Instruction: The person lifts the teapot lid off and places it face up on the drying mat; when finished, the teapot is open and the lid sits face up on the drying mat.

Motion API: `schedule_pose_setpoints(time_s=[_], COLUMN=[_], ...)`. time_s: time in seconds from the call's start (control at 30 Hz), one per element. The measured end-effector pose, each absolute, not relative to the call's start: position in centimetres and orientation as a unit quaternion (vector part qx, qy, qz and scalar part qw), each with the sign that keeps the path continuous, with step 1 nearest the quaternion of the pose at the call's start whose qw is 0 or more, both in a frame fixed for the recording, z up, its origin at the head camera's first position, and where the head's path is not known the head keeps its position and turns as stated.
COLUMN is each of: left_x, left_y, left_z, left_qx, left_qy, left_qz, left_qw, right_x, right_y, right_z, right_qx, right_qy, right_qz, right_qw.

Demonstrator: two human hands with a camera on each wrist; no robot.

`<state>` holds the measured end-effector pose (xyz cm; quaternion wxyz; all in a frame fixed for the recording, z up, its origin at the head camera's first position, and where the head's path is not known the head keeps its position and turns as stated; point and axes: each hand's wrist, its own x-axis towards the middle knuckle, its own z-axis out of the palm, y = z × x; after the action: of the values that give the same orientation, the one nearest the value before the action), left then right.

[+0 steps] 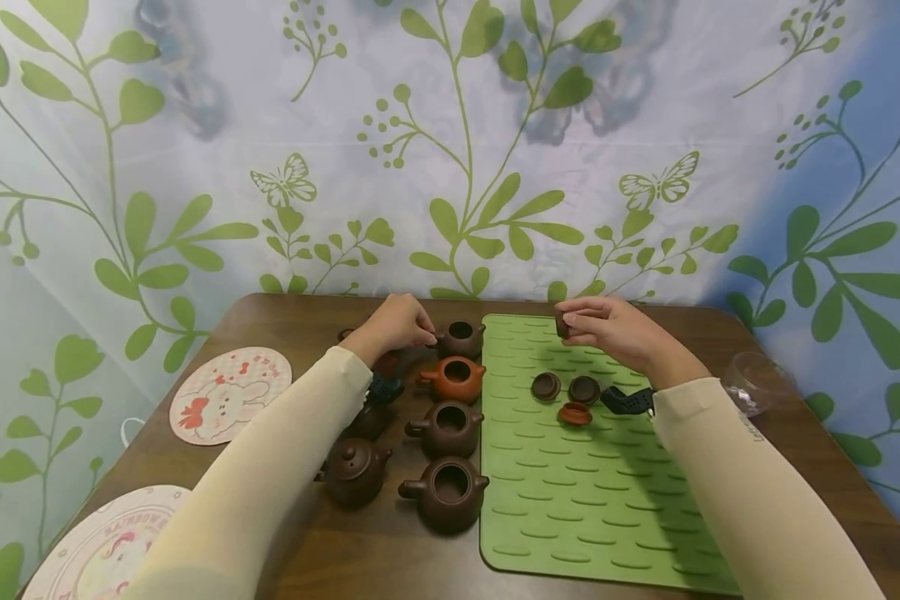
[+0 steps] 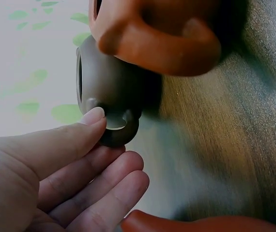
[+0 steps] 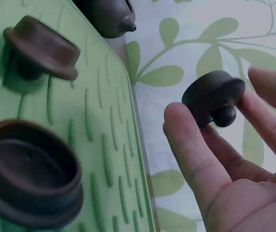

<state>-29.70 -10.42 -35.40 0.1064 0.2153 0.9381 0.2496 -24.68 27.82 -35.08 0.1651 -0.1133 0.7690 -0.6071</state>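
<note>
My left hand (image 1: 401,323) pinches the handle of an open dark brown teapot (image 2: 114,72) at the far end of a row, thumb on top. Up in my right hand (image 1: 618,333) is a small dark lid (image 3: 210,92), held at its rim between thumb and fingers over the far part of the green mat. Nearest the pinched pot stands a lidless orange teapot (image 1: 453,392). Two brown lids, one (image 1: 546,386) left of the other (image 1: 584,389), and an orange lid (image 1: 574,415) lie on the mat below my right hand.
Two more lidless brown teapots, one (image 1: 450,442) behind the other (image 1: 450,515), continue the row beside the green mat (image 1: 555,517). A lidded teapot (image 1: 354,479) stands left of them, others partly behind my left arm. Round picture mats (image 1: 228,396) lie left; a clear bowl (image 1: 757,383) sits right.
</note>
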Motion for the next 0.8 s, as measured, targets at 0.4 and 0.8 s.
schedule_pose_setpoints(time_s=[0.4,0.8], left_x=[-29.8,-29.8], left_y=[-10.6,-10.5], left_z=[-35.4,-35.6], left_qx=[0.221,0.227], left_qy=[0.938,0.938], left_qz=[0.249,0.244], left_qw=[0.098,0.096], right_x=[-24.2,-24.2], right_y=[28.4,26.6], right_z=[-36.6,-37.6], right_qx=[-0.1,-0.148], right_qy=[0.841,0.869], right_qz=[-0.51,-0.449], right_qw=[0.151,0.144])
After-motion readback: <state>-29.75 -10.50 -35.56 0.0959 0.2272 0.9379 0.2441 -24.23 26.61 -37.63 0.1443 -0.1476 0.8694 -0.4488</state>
